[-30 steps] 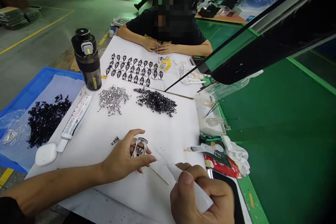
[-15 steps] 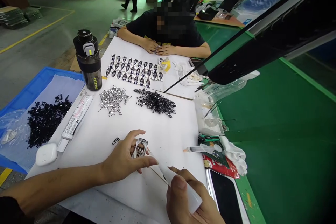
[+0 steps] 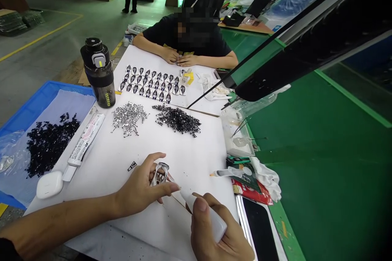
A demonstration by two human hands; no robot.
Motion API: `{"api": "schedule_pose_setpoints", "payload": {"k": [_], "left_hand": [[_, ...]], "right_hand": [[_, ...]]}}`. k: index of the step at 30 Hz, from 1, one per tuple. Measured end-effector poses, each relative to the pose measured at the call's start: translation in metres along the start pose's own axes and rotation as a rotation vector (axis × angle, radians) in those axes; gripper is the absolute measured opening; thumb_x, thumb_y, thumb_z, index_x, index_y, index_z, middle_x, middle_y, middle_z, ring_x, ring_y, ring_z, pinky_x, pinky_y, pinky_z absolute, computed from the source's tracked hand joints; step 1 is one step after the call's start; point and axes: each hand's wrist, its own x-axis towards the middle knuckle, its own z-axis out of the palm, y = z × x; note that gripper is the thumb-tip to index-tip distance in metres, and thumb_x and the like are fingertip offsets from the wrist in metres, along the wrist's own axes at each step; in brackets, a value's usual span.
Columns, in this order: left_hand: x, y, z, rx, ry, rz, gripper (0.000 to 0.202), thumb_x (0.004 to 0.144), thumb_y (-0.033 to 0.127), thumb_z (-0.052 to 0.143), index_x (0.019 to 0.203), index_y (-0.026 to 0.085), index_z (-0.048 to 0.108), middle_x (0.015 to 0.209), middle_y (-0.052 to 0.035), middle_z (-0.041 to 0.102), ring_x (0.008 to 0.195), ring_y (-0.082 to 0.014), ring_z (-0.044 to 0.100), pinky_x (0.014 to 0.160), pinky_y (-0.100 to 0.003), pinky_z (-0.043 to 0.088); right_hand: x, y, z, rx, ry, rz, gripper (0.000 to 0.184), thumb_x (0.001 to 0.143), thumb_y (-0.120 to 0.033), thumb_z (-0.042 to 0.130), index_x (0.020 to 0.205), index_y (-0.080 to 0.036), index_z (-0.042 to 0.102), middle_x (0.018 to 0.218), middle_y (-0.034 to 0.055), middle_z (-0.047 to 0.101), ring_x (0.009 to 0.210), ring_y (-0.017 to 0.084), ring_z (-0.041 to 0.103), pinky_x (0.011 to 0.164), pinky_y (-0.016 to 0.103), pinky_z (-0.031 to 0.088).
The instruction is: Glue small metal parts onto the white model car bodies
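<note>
My left hand [image 3: 141,189] pinches a small silver metal frame part [image 3: 160,173] just above the white paper sheet [image 3: 190,159]. My right hand [image 3: 219,232] is wrapped round a white glue tube [image 3: 204,215]; the tube's thin nozzle points up-left and its tip reaches the metal part. A single small black piece [image 3: 132,166] lies on the sheet just left of my left hand. Farther back lie a pile of silver clips [image 3: 128,116] and a pile of black clips [image 3: 177,119].
A dark water bottle [image 3: 98,72], a long white tube [image 3: 83,143] and a white earbud case [image 3: 49,184] stand at left beside a blue bin [image 3: 24,112] of black parts. A syringe [image 3: 223,173], rags and a phone [image 3: 260,228] lie right. A person sits opposite, behind rows of finished parts [image 3: 152,82].
My right hand moved the glue tube up-left, bringing its nozzle to the metal part. My left hand kept holding the part nearly still. The view shifted slightly.
</note>
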Motion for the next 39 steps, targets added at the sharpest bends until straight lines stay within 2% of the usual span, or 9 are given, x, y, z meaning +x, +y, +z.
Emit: {"api": "schedule_pose_setpoints", "payload": {"k": [5,13,20,23,26,28,34,39], "left_hand": [[-0.001,0.001,0.0,-0.011,-0.002,-0.012,0.083,0.081,0.044,0.08,0.148,0.022,0.036,0.112,-0.0093,0.066,0.09,-0.0216,0.07,0.063,-0.029,0.057],[0.0,0.001,0.0,0.003,0.008,-0.014,0.083,0.081,0.044,0.081,0.148,0.022,0.036,0.112,-0.0093,0.066,0.089,-0.0212,0.07,0.062,-0.029,0.057],[0.001,-0.001,0.0,-0.006,0.014,-0.004,0.083,0.08,0.044,0.081,0.147,0.022,0.037,0.111,-0.0092,0.066,0.088,-0.0207,0.069,0.061,-0.028,0.057],[0.001,0.0,0.0,-0.011,0.018,-0.012,0.084,0.079,0.043,0.082,0.147,0.022,0.037,0.111,-0.0092,0.066,0.087,-0.0198,0.068,0.062,-0.028,0.057],[0.0,0.001,0.0,0.001,0.011,-0.025,0.087,0.077,0.043,0.084,0.147,0.023,0.037,0.114,-0.0092,0.066,0.086,-0.0184,0.066,0.063,-0.028,0.058],[0.0,0.0,0.0,0.01,0.006,-0.026,0.088,0.076,0.043,0.084,0.148,0.023,0.037,0.115,-0.0092,0.066,0.088,-0.0187,0.066,0.063,-0.028,0.058],[-0.001,-0.001,0.0,0.007,0.002,-0.024,0.084,0.08,0.044,0.082,0.148,0.025,0.036,0.116,-0.009,0.065,0.089,-0.0198,0.067,0.064,-0.029,0.057],[0.0,-0.001,0.0,0.008,0.008,-0.013,0.082,0.08,0.043,0.081,0.147,0.024,0.038,0.114,-0.008,0.065,0.09,-0.0195,0.068,0.063,-0.028,0.057]], "right_hand": [[0.0,0.002,0.001,0.013,0.014,-0.068,0.039,0.092,-0.04,0.066,0.06,-0.019,0.057,0.053,-0.0018,0.051,0.043,0.008,0.041,0.044,0.025,0.037],[-0.002,0.004,0.002,0.051,0.034,-0.034,0.039,0.091,-0.04,0.067,0.059,-0.02,0.055,0.053,-0.0014,0.054,0.044,0.01,0.045,0.044,0.026,0.038],[0.0,0.005,0.002,-0.022,0.038,-0.073,0.038,0.093,-0.042,0.064,0.063,-0.02,0.06,0.053,-0.0014,0.053,0.043,0.01,0.046,0.043,0.025,0.04],[0.003,0.015,-0.003,0.024,-0.018,-0.197,0.031,0.093,-0.027,0.064,0.063,-0.02,0.056,0.053,-0.0025,0.053,0.041,0.01,0.046,0.04,0.024,0.038],[0.004,0.025,-0.011,0.02,-0.077,-0.408,0.022,0.088,-0.013,0.064,0.069,-0.02,0.056,0.058,-0.0027,0.059,0.044,0.011,0.053,0.044,0.024,0.045],[0.004,0.028,-0.014,-0.06,-0.08,-0.485,0.018,0.087,-0.01,0.063,0.074,-0.021,0.057,0.062,-0.0024,0.062,0.049,0.011,0.059,0.049,0.023,0.049],[0.002,0.027,-0.012,-0.152,-0.025,-0.538,0.016,0.089,-0.008,0.063,0.079,-0.02,0.059,0.065,-0.0031,0.064,0.053,0.01,0.062,0.052,0.02,0.049],[0.001,0.031,-0.013,-0.193,-0.028,-0.544,0.016,0.09,-0.014,0.064,0.075,-0.02,0.059,0.065,-0.001,0.065,0.051,0.011,0.06,0.049,0.021,0.05]]}}
